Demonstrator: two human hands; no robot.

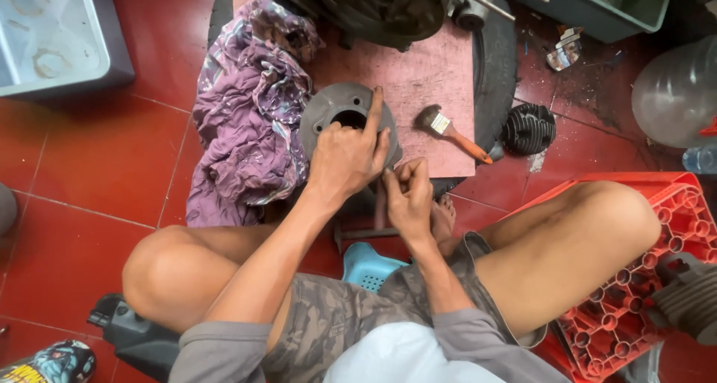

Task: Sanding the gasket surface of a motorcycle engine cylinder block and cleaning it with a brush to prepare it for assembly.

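Around us, a cluttered workshop floor of red tiles (89, 166).

We see a crumpled purple cloth (250, 107) beside a pink board (418, 77), a paintbrush (452, 131) with an orange handle lying on it, a black finned cylinder (527, 128) near it, a red plastic crate (635, 278), and a grey tray (52, 36) well apart.

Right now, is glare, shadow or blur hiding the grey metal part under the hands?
Head view: soft, even daylight, no glare on the round grey metal part; left hand and right hand look sharp; edges bend slightly, wide-lens; the part's underside sits in shadow.
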